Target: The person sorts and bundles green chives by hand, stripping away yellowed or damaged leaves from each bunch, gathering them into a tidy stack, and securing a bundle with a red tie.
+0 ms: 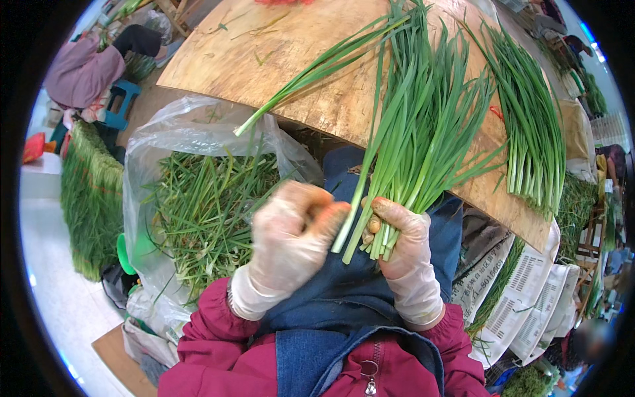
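My right hand point(404, 228), in a thin whitish glove with stained fingertips, grips a bunch of green chives point(421, 124) by the pale stalk ends. The leaves fan up and away over the wooden board point(317, 94). My gloved left hand point(290, 238) is blurred, its fingers curled, just left of two pale stalks that stick out lower than the others. Whether it pinches anything is not clear. A few separate chives point(297, 82) lie slanted across the board, their white ends past its near edge. A second bunch point(531, 119) rests at the board's right side.
Left of my knees, a clear plastic bag point(144, 149) holds loose leaf scraps point(208, 213). Printed woven sacks point(511, 297) lie at the right. Bundled greens point(92, 198) and a blue stool point(121, 101) stand at the left, near a seated person point(84, 69).
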Available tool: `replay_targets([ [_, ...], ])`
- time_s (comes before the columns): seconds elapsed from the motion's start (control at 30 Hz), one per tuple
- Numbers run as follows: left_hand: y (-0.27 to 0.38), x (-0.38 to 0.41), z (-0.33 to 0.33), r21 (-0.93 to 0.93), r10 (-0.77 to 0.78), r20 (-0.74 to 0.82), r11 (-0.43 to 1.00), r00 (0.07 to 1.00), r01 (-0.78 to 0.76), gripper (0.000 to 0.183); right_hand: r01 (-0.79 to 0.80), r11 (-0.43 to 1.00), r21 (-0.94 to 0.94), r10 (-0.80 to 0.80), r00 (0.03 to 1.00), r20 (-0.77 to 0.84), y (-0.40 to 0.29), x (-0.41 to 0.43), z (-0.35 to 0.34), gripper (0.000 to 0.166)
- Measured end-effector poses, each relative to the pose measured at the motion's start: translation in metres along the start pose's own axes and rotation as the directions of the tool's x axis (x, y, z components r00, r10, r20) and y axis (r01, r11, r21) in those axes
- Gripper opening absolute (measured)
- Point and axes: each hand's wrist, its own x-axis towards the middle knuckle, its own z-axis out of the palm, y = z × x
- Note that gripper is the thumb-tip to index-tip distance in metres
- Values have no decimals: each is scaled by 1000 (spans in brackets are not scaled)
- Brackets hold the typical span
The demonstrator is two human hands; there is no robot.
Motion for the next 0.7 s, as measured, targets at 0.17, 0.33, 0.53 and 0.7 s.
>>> replay_targets([
  [0.17,5,12,13,-65,-364,388,906,847,419,20,29,1000,3,-29,995,-100,1,0,4,14],
  [0.33,-3,18,20,-457,-441,474,616,762,641,20,-24,998,-56,21,998,-53,3,2,-3,15],
  [0.53,-8,36,34,-412,-399,524,654,752,634,17,24,981,-191,-47,992,-120,-1,-2,5,13],
  [0.7,-8,35,32,-497,-394,531,572,750,653,16,-17,990,-143,3,995,-95,0,0,2,12],
])
